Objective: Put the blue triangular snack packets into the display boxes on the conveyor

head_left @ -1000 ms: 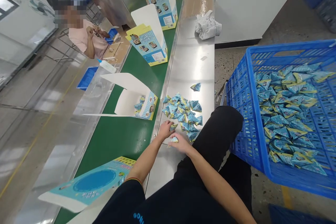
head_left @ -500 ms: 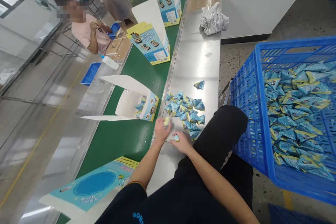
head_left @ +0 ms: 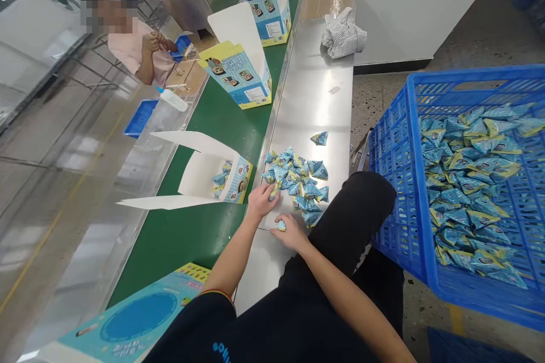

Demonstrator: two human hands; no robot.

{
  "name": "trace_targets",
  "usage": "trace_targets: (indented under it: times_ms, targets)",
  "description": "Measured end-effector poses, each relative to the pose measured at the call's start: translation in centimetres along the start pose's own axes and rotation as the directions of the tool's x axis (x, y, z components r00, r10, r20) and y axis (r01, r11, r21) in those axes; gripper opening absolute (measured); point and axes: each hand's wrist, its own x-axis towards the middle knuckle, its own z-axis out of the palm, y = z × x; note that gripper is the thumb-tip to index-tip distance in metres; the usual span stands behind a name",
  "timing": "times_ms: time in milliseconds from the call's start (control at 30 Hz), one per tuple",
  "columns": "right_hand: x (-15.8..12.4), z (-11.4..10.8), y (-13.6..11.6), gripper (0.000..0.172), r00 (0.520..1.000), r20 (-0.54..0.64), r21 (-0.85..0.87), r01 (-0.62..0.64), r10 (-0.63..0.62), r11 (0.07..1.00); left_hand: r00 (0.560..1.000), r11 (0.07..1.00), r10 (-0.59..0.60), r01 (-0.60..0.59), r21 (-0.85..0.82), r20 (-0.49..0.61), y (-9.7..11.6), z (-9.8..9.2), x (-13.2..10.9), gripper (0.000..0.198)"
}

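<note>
A pile of small blue-and-yellow pyramid-shaped packets [head_left: 293, 173] lies on the metal ledge in front of me. My left hand [head_left: 260, 202] is at the pile's near left edge, its fingers closed around one packet [head_left: 273, 191]. Lower and to the right, my right hand [head_left: 292, 232] is closed with another packet [head_left: 281, 226] between thumb and fingers, just above the ledge. Left of the pile, an open carton [head_left: 204, 173] lies with flaps spread on the green belt, several packets visible inside it.
A blue crate [head_left: 430, 238] of similar packets stands at my right. More printed cartons [head_left: 238, 76] stand along the green belt [head_left: 187, 232], and another [head_left: 140, 315] is near my left arm. A striped cloth [head_left: 344, 37] lies farther up the ledge. A person [head_left: 136, 48] sits across the belt.
My left hand has moved slightly up against the pile with its packet. The right hand stays near the same spot, still gripping its packet. The whole view has shifted a little.
</note>
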Motion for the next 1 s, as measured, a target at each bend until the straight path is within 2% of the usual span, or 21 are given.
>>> trace_targets:
  times_ms: [33, 100, 133, 233, 333, 367, 433, 500, 567, 633, 667, 767, 800, 867, 900, 1000]
  targets:
    - [-0.1, 0.0, -0.1, 0.027, 1.0, 0.013, -0.015, -0.002, 0.003, 1.0, 1.0, 1.0, -0.004, 0.004, 0.025, -0.006, -0.1, 0.1, 0.0, 0.033]
    - [-0.2, -0.1, -0.3, 0.027, 1.0, 0.029, -0.038, 0.001, 0.0, 0.999, 0.991, 0.994, -0.063, 0.072, 0.077, -0.114, -0.3, 0.4, 0.0, 0.035]
    - [-0.2, -0.2, -0.4, 0.027, 0.999, 0.034, -0.048, 0.001, 0.001, 0.999, 0.99, 0.993, -0.069, 0.08, 0.089, -0.125, -0.3, 0.5, 0.0, 0.035]
    - [-0.2, -0.3, -0.4, 0.027, 0.999, 0.034, -0.058, -0.003, 0.005, 0.998, 1.0, 0.996, -0.024, 0.024, 0.089, -0.005, -0.4, 0.6, 0.0, 0.032]
    - [-0.1, -0.3, -0.2, 0.027, 1.0, 0.027, -0.051, 0.004, -0.003, 0.999, 0.99, 0.988, -0.099, 0.11, 0.111, -0.101, -0.4, 0.4, 0.0, 0.033]
    - [-0.1, -0.3, -0.1, 0.028, 1.0, 0.025, -0.054, 0.004, -0.003, 0.999, 0.992, 0.989, -0.09, 0.1, 0.108, -0.089, -0.4, 0.3, 0.0, 0.032]
    - [0.0, -0.2, 0.0, 0.027, 1.0, 0.023, -0.067, 0.002, 0.0, 0.998, 0.999, 0.995, -0.044, 0.044, 0.088, -0.005, -0.3, 0.3, -0.1, 0.031]
    - [-0.1, 0.1, 0.2, 0.028, 0.998, 0.058, -0.105, 0.0, 0.006, 0.994, 0.997, 0.993, -0.08, 0.079, 0.084, 0.014, -0.1, 0.3, -0.2, 0.032]
    - [-0.2, 0.5, 0.3, 0.03, 0.982, 0.188, -0.173, 0.016, 0.017, 0.985, 0.991, 0.991, -0.109, 0.103, 0.08, 0.076, 0.3, 0.6, -0.2, 0.032]
    - [-0.4, 0.9, 0.4, 0.034, 0.943, 0.333, -0.227, 0.058, 0.021, 0.972, 0.974, 0.998, -0.043, 0.033, 0.048, 0.223, 1.0, 1.0, -0.4, 0.029]
    - [-0.5, 1.0, 0.4, 0.035, 0.935, 0.353, -0.234, 0.073, 0.015, 0.969, 0.969, 0.999, -0.023, 0.015, 0.032, 0.244, 1.4, 1.2, -0.5, 0.028]
    - [-0.8, 1.2, 0.3, 0.042, 0.955, 0.298, -0.253, 0.075, 0.004, 0.965, 0.993, 0.998, -0.059, 0.061, -0.01, 0.103, 3.0, 1.9, -1.5, 0.03]
    - [-0.9, 1.2, 0.3, 0.045, 0.949, 0.314, -0.274, 0.076, 0.014, 0.959, 0.993, 0.999, -0.024, 0.03, -0.045, 0.112, 3.5, 2.0, -1.9, 0.031]
    - [-1.2, 1.5, 0.4, 0.048, 0.929, 0.37, -0.301, 0.114, 0.006, 0.947, 0.974, 0.987, 0.118, -0.093, -0.13, 0.194, 4.6, 2.0, -2.9, 0.031]
    - [-1.4, 1.7, 0.5, 0.049, 0.923, 0.385, -0.304, 0.142, -0.015, 0.942, 0.971, 0.98, 0.15, -0.121, -0.159, 0.186, 5.1, 1.9, -3.3, 0.031]
    - [-1.7, 2.6, 1.1, 0.052, 0.907, 0.415, -0.31, 0.209, -0.065, 0.927, 0.999, 0.982, 0.019, -0.028, -0.186, -0.049, 6.7, 1.5, -4.7, 0.034]
